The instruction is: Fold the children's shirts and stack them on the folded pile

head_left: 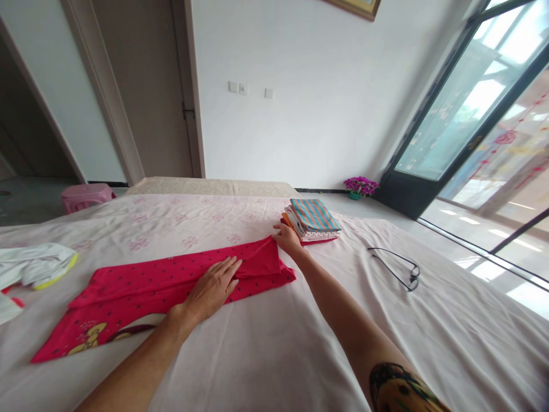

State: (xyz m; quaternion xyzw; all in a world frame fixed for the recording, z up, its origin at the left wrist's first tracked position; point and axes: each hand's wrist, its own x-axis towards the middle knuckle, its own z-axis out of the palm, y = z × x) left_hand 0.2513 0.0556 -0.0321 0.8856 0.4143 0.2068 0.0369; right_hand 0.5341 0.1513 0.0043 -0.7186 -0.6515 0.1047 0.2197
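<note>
A red garment point(141, 287) with dark dots lies on the bed, folded into a long strip. A yellow and brown print shows near its left end. My left hand point(217, 283) rests flat on the middle of the strip, fingers stretched out. At the garment's far right corner, my right hand point(288, 237) has its fingers closed on the edge. Just beyond that hand sits a neat stack of folded clothes point(315, 217), topped by a blue and orange striped piece.
Black-framed glasses point(405, 274) lie on the pale bedsheet point(454, 332) at the right. Crumpled white clothes point(40, 263) with yellow trim are at the left edge. A pink stool point(86, 195) and a pot of purple flowers point(360, 186) stand on the floor beyond the bed.
</note>
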